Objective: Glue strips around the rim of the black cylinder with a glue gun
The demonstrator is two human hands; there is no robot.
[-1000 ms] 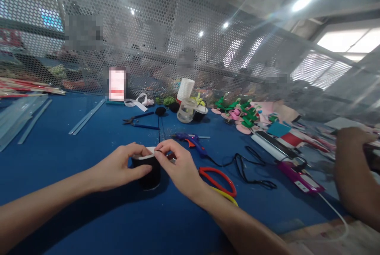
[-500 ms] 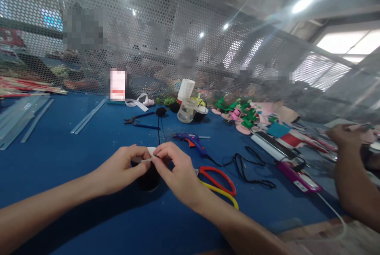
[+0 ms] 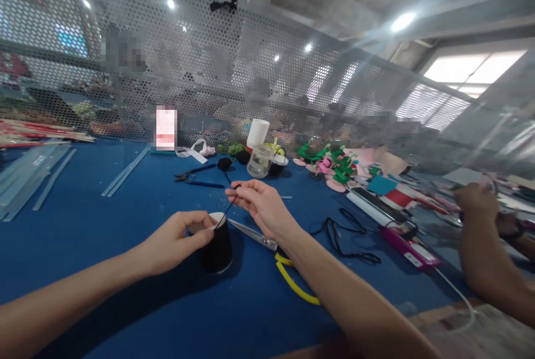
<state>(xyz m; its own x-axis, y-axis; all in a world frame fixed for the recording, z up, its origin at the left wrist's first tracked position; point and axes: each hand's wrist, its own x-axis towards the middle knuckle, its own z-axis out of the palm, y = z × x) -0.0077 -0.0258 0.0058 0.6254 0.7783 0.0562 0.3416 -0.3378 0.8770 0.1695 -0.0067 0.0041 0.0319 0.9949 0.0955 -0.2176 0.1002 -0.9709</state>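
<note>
My left hand [image 3: 178, 241] grips the rim of a cup [image 3: 218, 253] with a black outside and a white inner edge, thumb outside and fingers at the opening. A strand of black yarn [image 3: 228, 209] rises from the cup's rim to my right hand [image 3: 261, 205], which pinches it above and to the right of the cup. The yarn leads back to a small black ball [image 3: 224, 164]. Scissors [image 3: 256, 234] lie under my right forearm, blades toward the cup; one yellow handle shows and the other is hidden. The glue gun is mostly covered by my right hand.
Pliers [image 3: 198, 176] and a clear jar [image 3: 259, 161] stand farther back on the blue table. Glue sticks [image 3: 35, 178] lie at left. Green and pink pieces [image 3: 324, 164], a black cable [image 3: 338, 236] and a purple power strip [image 3: 412, 250] are at right, near another person's arm [image 3: 480, 236].
My right hand has moved up and away from the cup's rim, drawing the yarn strand taut. My left hand stays at the cup. The view has shifted slightly.
</note>
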